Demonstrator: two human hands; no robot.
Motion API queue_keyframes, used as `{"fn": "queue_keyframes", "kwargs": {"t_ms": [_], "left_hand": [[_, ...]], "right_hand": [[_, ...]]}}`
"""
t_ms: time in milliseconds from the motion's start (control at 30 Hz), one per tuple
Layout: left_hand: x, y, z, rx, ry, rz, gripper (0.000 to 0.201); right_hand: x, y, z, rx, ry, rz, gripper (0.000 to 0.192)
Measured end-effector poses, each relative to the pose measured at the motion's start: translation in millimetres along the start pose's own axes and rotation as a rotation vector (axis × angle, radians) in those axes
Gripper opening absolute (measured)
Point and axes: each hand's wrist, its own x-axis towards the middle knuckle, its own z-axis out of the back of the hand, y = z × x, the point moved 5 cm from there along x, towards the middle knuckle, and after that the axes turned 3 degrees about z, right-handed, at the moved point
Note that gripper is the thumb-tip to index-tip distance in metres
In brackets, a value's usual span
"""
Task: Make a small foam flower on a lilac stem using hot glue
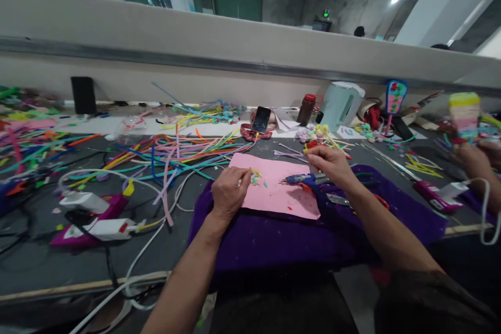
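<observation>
Hands first: the left hand [229, 190] rests curled, knuckles up, on the left edge of a pink sheet [274, 190], its fingertips pinched down onto a few tiny yellow-green scraps [257, 177]. What it holds beyond those scraps cannot be told. At about two o'clock from it, the right hand [329, 163] is closed in a narrow pinch around a small yellow-and-red piece [312, 146], lifted just above the sheet's far right corner.

Going from largest to smallest: a dark grey worktop [50, 250] runs side to side, backed by a low pale wall. On it, straight ahead, lies a purple cloth [274, 245], with the pink sheet on top. A blue glue gun [303, 179] lies on the sheet's right edge, just below the right hand, nozzle pointing to nine o'clock.

A judgement on doing this well — keep the left hand pressing the scraps flat so they do not scatter, and bring the pinched piece down slowly, clear of the nozzle.

Open room is scarce. At ten o'clock a loose spread of coloured pipe cleaners [172, 154] reaches almost to the sheet. At nine o'clock, white cables [156, 240] and two more glue guns [90, 219] lie well apart from the hands. At twelve o'clock stands a phone [261, 119]. At three o'clock another person's hand [475, 159] works nearby — the cloth's near edge offers the freest space.
</observation>
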Motion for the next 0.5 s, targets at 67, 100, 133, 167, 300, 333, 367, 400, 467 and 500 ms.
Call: {"fn": "queue_keyframes", "kwargs": {"t_ms": [67,100,133,167,300,333,367,400,467,500], "left_hand": [[-0.4,0.3,-0.9,-0.002,0.004,-0.007,0.016],[-1.0,0.3,-1.8,0.000,0.009,-0.008,0.016],[-1.9,-0.4,-2.9,0.001,0.017,-0.010,0.016],[-3.0,-1.9,-4.2,0.001,0.026,-0.012,0.016],[-4.5,-19.8,-10.8,-0.035,0.080,-0.047,0.017],[-3.1,-26.2,-12.9,-0.045,0.092,-0.062,0.018],[-0.7,-32.4,-15.0,-0.056,0.099,-0.080,0.018],[2.2,-38.2,-17.6,-0.066,0.111,-0.108,0.018],[9.3,-44.5,-21.7,-0.070,0.111,-0.142,0.019],[12.7,-44.3,-23.3,-0.065,0.107,-0.146,0.020]], "right_hand": [[-17.8,-5.5,-4.1,-0.013,0.064,-0.053,0.023],[-25.4,-5.9,-8.2,-0.031,0.108,-0.059,0.023],[-31.6,-4.6,-13.4,-0.051,0.159,-0.049,0.023],[-36.4,-1.7,-19.0,-0.076,0.208,-0.022,0.023],[-40.1,17.8,-38.8,-0.182,0.339,0.164,0.020],[-37.5,22.1,-43.2,-0.202,0.362,0.204,0.019],[-33.6,25.8,-47.4,-0.221,0.383,0.236,0.019],[-28.6,28.7,-51.6,-0.245,0.401,0.262,0.019],[-15.9,32.4,-59.4,-0.318,0.422,0.302,0.018],[-8.3,33.5,-63.0,-0.365,0.425,0.319,0.019]]}}
